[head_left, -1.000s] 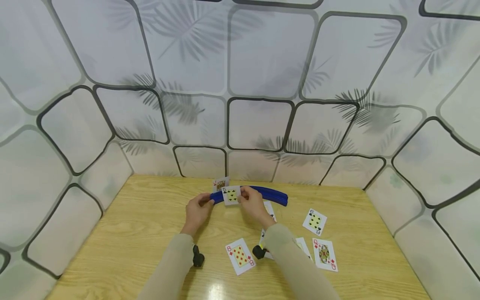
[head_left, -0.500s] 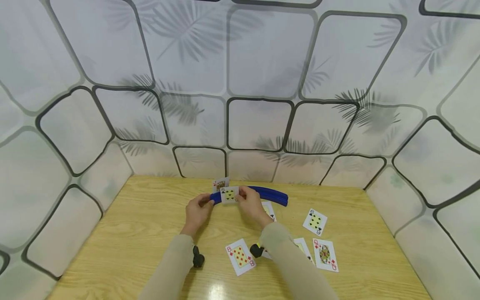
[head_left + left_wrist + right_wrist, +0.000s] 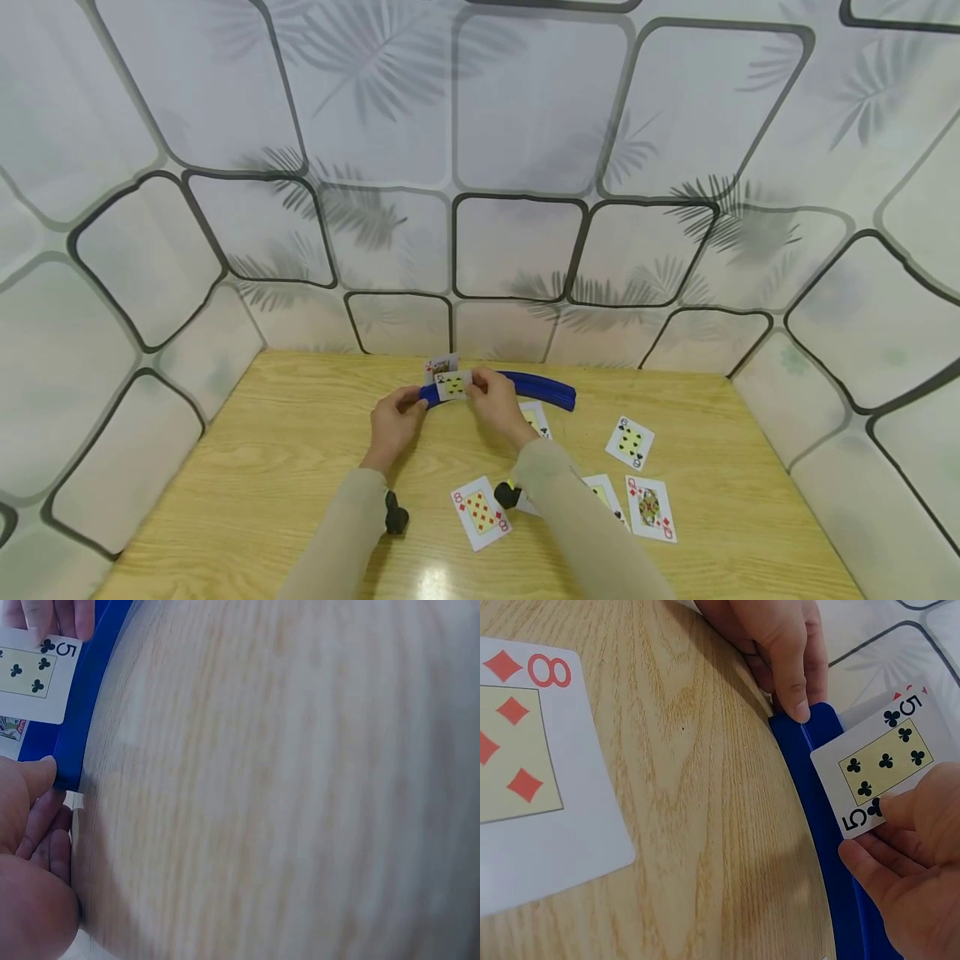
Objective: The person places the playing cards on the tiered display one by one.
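Note:
A curved blue card holder (image 3: pixel 542 389) lies near the back wall. My left hand (image 3: pixel 392 427) grips its left end, thumb on the front edge and fingers behind it, as the right wrist view shows. Between thumb and fingers of my right hand (image 3: pixel 497 406) is the five of clubs (image 3: pixel 885 761), pinched at its right-hand edge. This card faces me and leans over the left part of the holder, its lower edge close over the slot. Behind it a face card (image 3: pixel 441 365) with a red index stands upright at the holder, partly covered.
On the wooden table (image 3: pixel 285 467) lie face-up cards: the eight of diamonds (image 3: pixel 480 512) in front, the six of spades (image 3: pixel 630 442) and the queen of diamonds (image 3: pixel 650 509) to the right. Several others are partly hidden under my right arm. Patterned fabric walls (image 3: pixel 517 250) enclose the table.
My right hand has moved slightly left with the five of clubs, and the card now tilts back and sits lower against the holder. The left hand has stayed put.

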A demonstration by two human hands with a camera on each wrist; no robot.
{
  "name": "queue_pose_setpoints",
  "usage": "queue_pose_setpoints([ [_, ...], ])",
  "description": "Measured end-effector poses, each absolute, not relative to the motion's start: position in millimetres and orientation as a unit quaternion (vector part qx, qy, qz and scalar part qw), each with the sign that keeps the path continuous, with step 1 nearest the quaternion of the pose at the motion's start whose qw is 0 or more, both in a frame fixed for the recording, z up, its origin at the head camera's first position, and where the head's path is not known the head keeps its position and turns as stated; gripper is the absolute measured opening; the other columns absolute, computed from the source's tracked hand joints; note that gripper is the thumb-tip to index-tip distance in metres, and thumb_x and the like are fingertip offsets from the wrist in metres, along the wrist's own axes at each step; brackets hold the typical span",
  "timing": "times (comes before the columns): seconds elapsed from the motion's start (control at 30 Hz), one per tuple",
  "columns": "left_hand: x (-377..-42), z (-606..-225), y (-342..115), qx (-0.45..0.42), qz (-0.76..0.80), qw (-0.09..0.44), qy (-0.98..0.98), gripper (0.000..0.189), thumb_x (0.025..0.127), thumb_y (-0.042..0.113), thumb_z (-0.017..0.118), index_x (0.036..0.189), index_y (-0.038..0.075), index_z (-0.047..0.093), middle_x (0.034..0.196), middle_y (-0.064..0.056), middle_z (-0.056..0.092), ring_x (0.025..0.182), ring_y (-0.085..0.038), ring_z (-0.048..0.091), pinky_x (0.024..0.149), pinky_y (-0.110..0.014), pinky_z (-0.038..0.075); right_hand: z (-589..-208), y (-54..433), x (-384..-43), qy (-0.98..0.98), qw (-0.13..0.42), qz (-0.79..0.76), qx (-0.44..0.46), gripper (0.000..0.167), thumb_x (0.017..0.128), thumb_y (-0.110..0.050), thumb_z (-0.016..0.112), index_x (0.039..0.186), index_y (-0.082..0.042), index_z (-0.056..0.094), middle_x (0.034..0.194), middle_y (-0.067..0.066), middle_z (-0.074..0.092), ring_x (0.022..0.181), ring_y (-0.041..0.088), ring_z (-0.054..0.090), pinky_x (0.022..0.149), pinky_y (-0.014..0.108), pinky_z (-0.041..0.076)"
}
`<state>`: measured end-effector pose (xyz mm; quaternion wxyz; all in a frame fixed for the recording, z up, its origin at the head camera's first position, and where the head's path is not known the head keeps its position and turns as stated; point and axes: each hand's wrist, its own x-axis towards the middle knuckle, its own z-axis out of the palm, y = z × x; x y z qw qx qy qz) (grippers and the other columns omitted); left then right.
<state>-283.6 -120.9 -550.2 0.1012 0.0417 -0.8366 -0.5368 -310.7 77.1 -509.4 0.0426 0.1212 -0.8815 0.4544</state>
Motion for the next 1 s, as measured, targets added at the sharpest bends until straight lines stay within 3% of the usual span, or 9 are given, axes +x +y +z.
queue_pose_setpoints([
  [1.0, -285.2, -551.1, -120.9, 0.046, -0.533, 0.104, -0.838, 0.027, 0.1, 0.009, 0.072, 0.126, 0.001, 0.074, 0.121, -0.02, 0.076, 0.114, -0.034, 0.071, 0.101, -0.05, 0.056, -513.2, 59.3, -319.8, -0.884, 0.062, 0.442, 0.141, 0.009, 0.102, -0.004, 0.065, 0.107, -0.004, 0.073, 0.103, 0.013, 0.076, 0.096, 0.025, 0.07, 0.087, 0.042, 0.06],
])
